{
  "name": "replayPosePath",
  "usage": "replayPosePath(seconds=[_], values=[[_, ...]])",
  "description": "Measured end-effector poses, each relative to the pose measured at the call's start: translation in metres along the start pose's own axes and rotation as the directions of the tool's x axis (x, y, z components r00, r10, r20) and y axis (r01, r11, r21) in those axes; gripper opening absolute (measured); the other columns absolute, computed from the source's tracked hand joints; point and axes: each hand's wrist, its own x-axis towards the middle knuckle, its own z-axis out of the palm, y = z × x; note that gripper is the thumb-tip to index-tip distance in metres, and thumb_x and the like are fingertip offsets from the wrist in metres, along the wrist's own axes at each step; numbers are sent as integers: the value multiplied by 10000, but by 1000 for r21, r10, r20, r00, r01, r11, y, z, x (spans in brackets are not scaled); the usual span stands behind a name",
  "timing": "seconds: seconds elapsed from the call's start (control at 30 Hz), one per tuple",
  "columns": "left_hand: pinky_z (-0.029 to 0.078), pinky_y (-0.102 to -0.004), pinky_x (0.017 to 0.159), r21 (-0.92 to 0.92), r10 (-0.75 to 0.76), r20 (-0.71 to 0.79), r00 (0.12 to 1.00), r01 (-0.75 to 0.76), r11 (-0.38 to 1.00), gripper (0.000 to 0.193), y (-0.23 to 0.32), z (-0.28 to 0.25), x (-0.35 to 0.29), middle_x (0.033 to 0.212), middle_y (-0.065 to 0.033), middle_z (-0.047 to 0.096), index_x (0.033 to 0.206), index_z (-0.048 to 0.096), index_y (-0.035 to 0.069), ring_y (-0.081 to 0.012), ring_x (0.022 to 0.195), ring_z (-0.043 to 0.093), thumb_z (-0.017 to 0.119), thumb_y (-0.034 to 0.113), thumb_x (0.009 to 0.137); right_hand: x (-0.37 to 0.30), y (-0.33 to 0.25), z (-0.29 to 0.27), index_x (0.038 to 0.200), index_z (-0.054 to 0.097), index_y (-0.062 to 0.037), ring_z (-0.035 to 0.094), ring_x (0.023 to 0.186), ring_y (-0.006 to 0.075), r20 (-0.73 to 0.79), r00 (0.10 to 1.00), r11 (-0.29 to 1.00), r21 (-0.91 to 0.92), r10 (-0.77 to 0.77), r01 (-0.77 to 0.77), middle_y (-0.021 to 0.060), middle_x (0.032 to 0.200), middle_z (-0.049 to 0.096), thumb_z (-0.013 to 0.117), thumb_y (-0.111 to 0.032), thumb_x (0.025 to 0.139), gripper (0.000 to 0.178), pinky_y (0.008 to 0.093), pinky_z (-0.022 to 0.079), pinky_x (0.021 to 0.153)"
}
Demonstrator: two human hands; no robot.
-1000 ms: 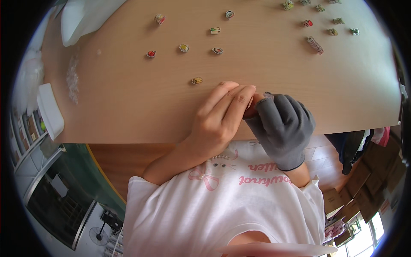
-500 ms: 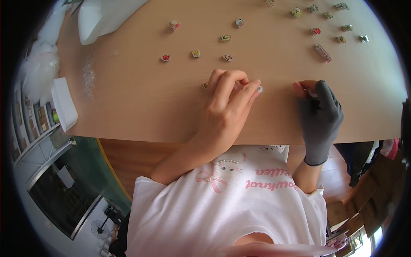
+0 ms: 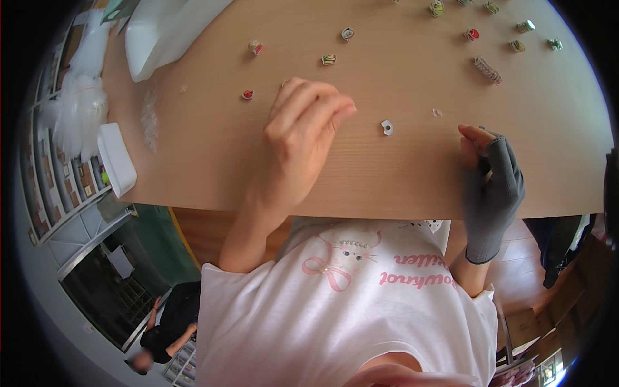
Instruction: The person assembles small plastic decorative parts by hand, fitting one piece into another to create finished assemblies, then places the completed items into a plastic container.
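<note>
My bare left hand [image 3: 300,132] hovers over the middle of the table with its fingers bent and their tips close together; whatever they may hold is hidden. Just right of it lies a small flat white piece [image 3: 387,128] with a dark round dot, touched by neither hand. My right hand [image 3: 495,184], in a grey glove with bare fingertips, rests near the front edge, fingers curled in and partly blurred; nothing clear shows between them. Beyond it is a small clear plastic scrap [image 3: 437,112]. A red charm [image 3: 247,95] and a green-and-white charm [image 3: 329,59] lie past my left hand.
Several small colourful charms and stacks stand at the far right, with a striped roll-shaped stack [image 3: 487,70] closer in. A white bin [image 3: 145,45] is at the far left. Clear plastic scraps [image 3: 149,119] and a white tray [image 3: 117,158] line the left side. Another person [image 3: 171,326] is behind.
My left hand has moved left, and the white piece it pinched now lies on the table. The clear scrap has appeared near my right hand, which has shifted slightly. Another person has come into view.
</note>
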Motion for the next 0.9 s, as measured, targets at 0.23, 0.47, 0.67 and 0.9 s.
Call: replayPosePath(seconds=[0.23,0.47,0.67,0.9], values=[[473,-324,619,-291,-93,169,981,140,946,201,33,10,-22,851,-64,637,909,754,14,-217,791,604,818,-43,728,-12,-14,-3,1039,692,-38,652,697,202,123,992,992,127,-39,23,108,858,679,676,59,874,192,264,494,662],[482,-325,614,-292,-62,20,998,65,954,259,33,24,-24,837,-64,642,928,754,3,-210,771,606,810,-106,700,-18,-16,-6,1011,656,-13,645,628,166,246,966,981,146,86,-125,85,776,678,737,5,870,164,250,484,630],[469,-315,618,-282,-54,-34,998,43,959,275,31,23,-29,849,-72,644,948,745,-2,-214,773,604,824,-84,698,-2,-25,-15,958,614,-1,644,637,249,416,902,979,106,115,-174,127,774,657,719,-23,879,134,308,486,610],[434,-303,609,-291,-172,45,984,178,940,378,40,17,-38,1011,-65,617,1016,766,31,-198,874,564,853,-59,659,2,-27,-3,939,573,-24,644,679,349,548,837,985,146,1,-96,141,784,656,671,-6,867,123,377,482,589]])
